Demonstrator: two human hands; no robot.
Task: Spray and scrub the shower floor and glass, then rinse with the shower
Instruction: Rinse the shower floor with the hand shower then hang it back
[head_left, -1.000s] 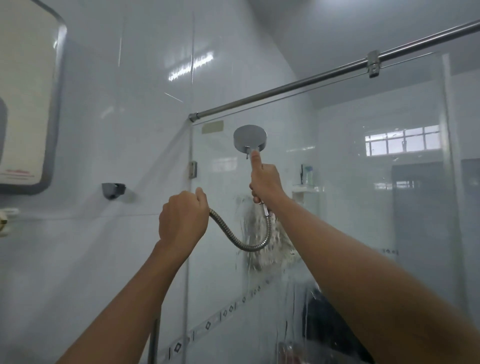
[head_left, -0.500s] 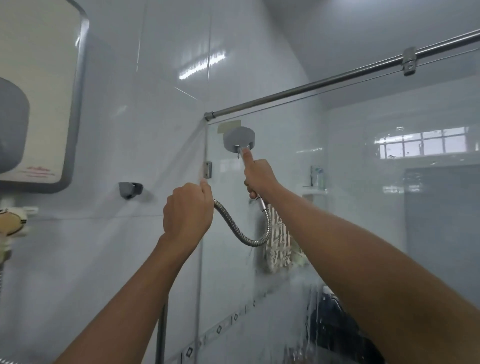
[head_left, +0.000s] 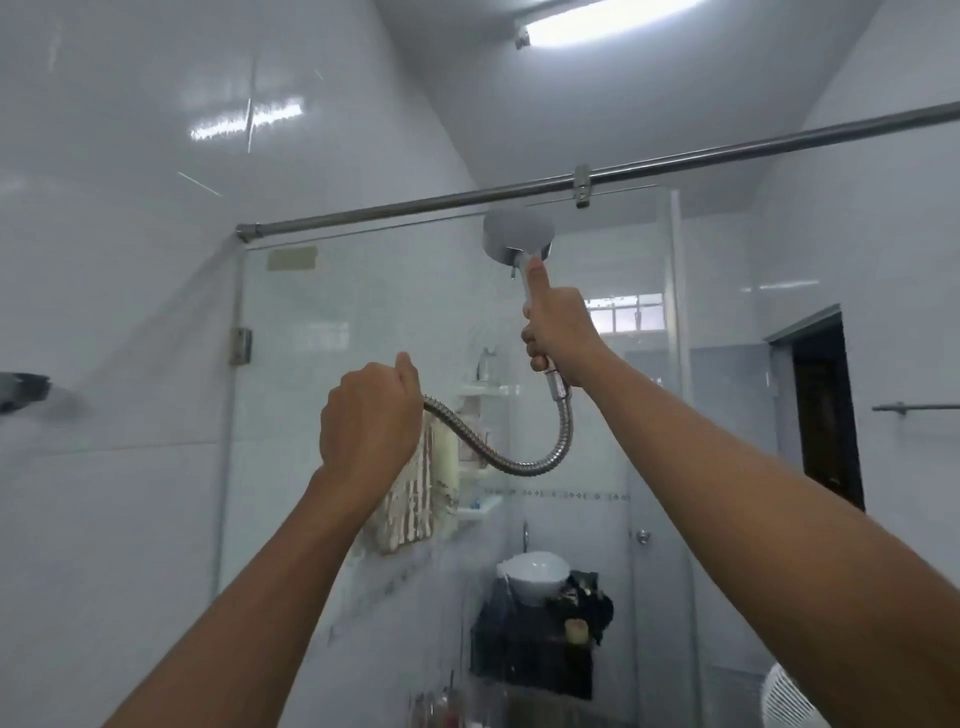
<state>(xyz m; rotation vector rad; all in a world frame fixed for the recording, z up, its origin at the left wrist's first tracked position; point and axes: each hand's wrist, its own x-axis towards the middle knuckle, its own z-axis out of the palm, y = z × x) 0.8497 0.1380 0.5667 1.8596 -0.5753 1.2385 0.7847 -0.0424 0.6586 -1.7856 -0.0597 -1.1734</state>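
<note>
A: How were the hands seen?
B: The shower head (head_left: 517, 236) was gripped by the right hand (head_left: 558, 332) near the glass (head_left: 337, 322); the hose (head_left: 514, 457) was clenched in the left hand (head_left: 369, 415).
A: And the spray?
B: It could not be made out.

Right hand (head_left: 558, 327) raised at one o'clock, wrapped around handle of shower head (head_left: 517, 236), thumb pointing up along it, round face turned toward wet glass panel (head_left: 363, 332). Left hand (head_left: 369, 421) at eleven o'clock, fisted over metal hose (head_left: 519, 460), which sags in a loop between both hands. Steel rail (head_left: 675, 163) slanting across at twelve o'clock, just above shower head. White basin (head_left: 535, 569) seen through glass at six o'clock.
</note>
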